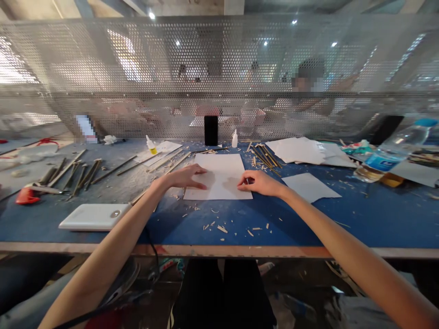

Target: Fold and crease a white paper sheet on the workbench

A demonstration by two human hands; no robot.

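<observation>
White rectangular sheet of paper (222, 171) lies flat on the blue-topped counter (291, 233), straight in front of the person, its surface plain apart from soft shadows cast by the hands. The left hand (188, 177) is over its left side, thumb and fingers spread apart with nothing gripped between them. The right hand (258, 182) is at the right edge, fingers curled and thumb drawn in to meet them; whether something is pinched there I cannot tell. Both forearms reach in from the lower corners.

Pale wood splinters (222, 229) litter the counter around the sheet. Just beyond it stand an upright black phone-like slab (211, 130) and a small white squeeze bottle (234, 139). Thin brown sticks (91, 173) lie to the left, near a white box-shaped device (94, 217). To the right are a loose white paper piece (312, 186), a pile of white sheets (297, 151) and a clear plastic bottle with a blue cap (384, 160). A perforated grey metal screen (164, 59) backs the counter; through it, a blurred person (310, 103) and bright ceiling lights show.
</observation>
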